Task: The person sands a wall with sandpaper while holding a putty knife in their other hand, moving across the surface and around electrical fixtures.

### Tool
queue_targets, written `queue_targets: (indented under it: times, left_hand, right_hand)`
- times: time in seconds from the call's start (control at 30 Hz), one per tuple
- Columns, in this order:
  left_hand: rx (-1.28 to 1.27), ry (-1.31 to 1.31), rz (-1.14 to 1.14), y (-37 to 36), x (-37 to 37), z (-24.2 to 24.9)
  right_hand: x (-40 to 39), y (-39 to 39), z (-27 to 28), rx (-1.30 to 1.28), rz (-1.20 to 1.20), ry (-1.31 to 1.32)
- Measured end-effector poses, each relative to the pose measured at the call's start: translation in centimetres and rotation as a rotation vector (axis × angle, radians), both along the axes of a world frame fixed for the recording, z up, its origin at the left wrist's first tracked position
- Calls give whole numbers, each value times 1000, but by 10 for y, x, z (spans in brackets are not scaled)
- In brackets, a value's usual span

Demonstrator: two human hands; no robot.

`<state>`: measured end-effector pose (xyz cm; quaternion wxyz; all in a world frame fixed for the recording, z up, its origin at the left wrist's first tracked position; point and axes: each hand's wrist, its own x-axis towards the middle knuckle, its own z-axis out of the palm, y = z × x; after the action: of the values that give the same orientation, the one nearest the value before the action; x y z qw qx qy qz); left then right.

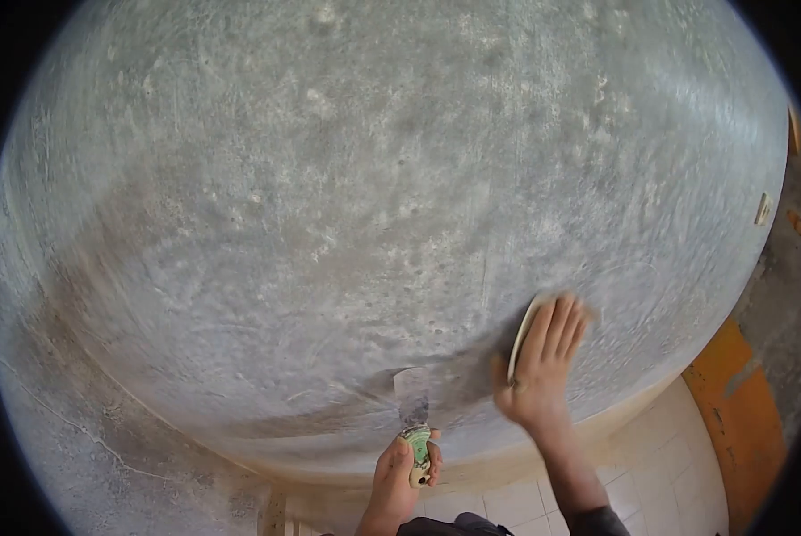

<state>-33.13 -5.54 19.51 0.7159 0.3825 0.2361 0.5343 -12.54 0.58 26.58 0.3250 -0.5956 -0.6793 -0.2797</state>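
My left hand (395, 472) is wrapped round the handle of a putty knife (418, 447), whose handle is green and cream. Its flat metal blade points up along the grey wall (329, 223), near the wall's lower part. To the right, my right hand (548, 357) presses a thin, pale-edged pad (523, 338) against the wall, fingers lying together over it. Most of the pad is hidden under the palm, so its exact kind cannot be made out. The hand is slightly blurred.
A second wall (88, 438) with a crack meets this one at the left corner. Below lies a pale tiled floor (525, 500). An orange panel (740, 393) stands at the lower right. A small fitting (762, 209) sits near the wall's right edge.
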Motion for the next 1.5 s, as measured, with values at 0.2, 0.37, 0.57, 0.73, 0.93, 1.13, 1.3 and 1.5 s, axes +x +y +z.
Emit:
queue_targets:
  times: [0.2,0.37,0.57,0.73,0.93,1.13,1.3,1.5]
  left_hand:
    - [-13,-59,-8,-5,6,-12]
    - [58,33,5,-9,12,4]
    - [84,22,107,-11,34,2]
    - [41,-39,146,-14,46,-2]
    - [-17,-127,133,-21,55,9]
    - [17,-188,74,-14,44,16]
    - [-21,-113,19,-15,11,-3]
    - [18,-39,2,-6,-55,-8]
  right_hand:
    - [-8,10,-5,187,54,22]
    - [-25,3,-66,72,141,4]
    - [6,8,42,231,121,35]
    - [-8,3,-50,53,187,-68]
    - [-3,2,4,133,223,-6]
    - [-16,-2,-61,34,253,4]
    - [-34,3,-66,88,208,54]
    - [-92,13,7,201,116,121]
